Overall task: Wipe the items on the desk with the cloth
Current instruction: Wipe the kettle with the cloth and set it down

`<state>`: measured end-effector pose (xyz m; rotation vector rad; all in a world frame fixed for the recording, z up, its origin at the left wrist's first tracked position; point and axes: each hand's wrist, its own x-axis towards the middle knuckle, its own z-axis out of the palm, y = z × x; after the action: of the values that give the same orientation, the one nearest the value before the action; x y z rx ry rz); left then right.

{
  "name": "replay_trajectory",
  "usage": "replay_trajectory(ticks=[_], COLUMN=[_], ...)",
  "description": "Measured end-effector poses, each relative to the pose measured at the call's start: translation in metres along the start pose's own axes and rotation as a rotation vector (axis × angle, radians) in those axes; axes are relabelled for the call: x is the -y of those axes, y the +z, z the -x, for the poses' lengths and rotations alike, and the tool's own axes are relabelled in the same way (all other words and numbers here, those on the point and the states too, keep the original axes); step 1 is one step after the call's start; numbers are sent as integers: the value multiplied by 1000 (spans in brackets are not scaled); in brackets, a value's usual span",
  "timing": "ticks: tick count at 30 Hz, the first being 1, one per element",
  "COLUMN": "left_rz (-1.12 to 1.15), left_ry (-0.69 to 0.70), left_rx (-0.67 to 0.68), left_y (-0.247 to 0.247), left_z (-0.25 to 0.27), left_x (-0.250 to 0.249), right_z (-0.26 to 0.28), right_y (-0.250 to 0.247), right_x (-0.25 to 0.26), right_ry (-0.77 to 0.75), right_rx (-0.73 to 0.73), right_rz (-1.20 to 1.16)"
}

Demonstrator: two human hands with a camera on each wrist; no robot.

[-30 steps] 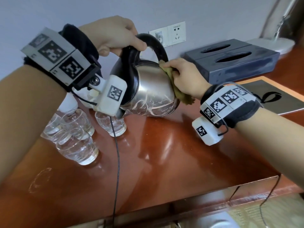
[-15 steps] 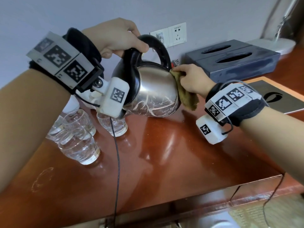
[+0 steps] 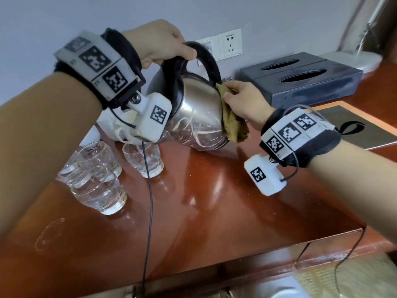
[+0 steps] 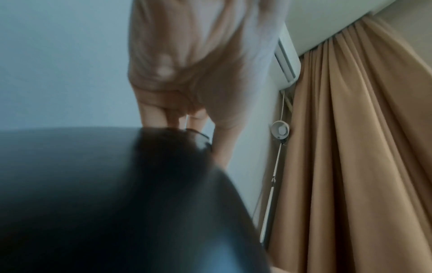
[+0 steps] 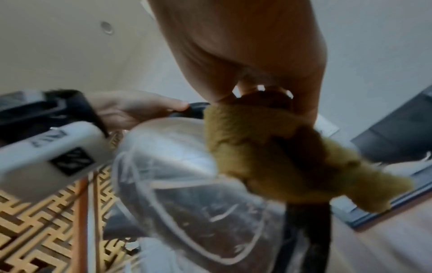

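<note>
A steel kettle [image 3: 197, 117] with a black lid and handle [image 3: 206, 59] is tilted over the reddish desk [image 3: 214, 211], its lower edge near the wood. My left hand [image 3: 159, 44] grips the black handle from above. My right hand [image 3: 242, 102] presses a mustard-yellow cloth [image 3: 232, 123] against the kettle's right side, fingers curled on the cloth. In the right wrist view the cloth [image 5: 268, 157] drapes over the shiny kettle [image 5: 182, 175]. The left wrist view shows my fingers [image 4: 173, 114] above the dark, blurred handle [image 4: 117, 184].
Several clear glasses [image 3: 98, 188] stand at the left of the desk, one [image 3: 144, 160] just under the kettle. A dark tissue box [image 3: 305, 78] sits at the back right, a dark mat [image 3: 352, 125] beside it. A wall socket [image 3: 229, 44] is behind. A cable [image 3: 148, 211] hangs over the desk.
My right hand with the cloth has slid down and back up along the kettle's right side. The left hand keeps its grip on the handle, the kettle barely shifting.
</note>
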<state>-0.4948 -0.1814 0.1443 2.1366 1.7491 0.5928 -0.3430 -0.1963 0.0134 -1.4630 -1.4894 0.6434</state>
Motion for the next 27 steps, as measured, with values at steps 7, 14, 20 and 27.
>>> replay_trajectory(ticks=[7,14,20,27], left_rz=[-137,-216,-243,-264], left_ry=[-27,-20,-35,-32], left_rx=[178,131,159,112], left_y=[6,4,-3,-3], left_z=[-13,-17,-14,-6], left_x=[-14,-6,0,3], right_z=[-3,-7,1,19], right_y=[16,11,10,24], right_x=[2,-6,1,27], right_ry=[-117,-80,-159,-498], right_rx=[-88,-108,-163,-279], right_rz=[-43,-73,-111,-148])
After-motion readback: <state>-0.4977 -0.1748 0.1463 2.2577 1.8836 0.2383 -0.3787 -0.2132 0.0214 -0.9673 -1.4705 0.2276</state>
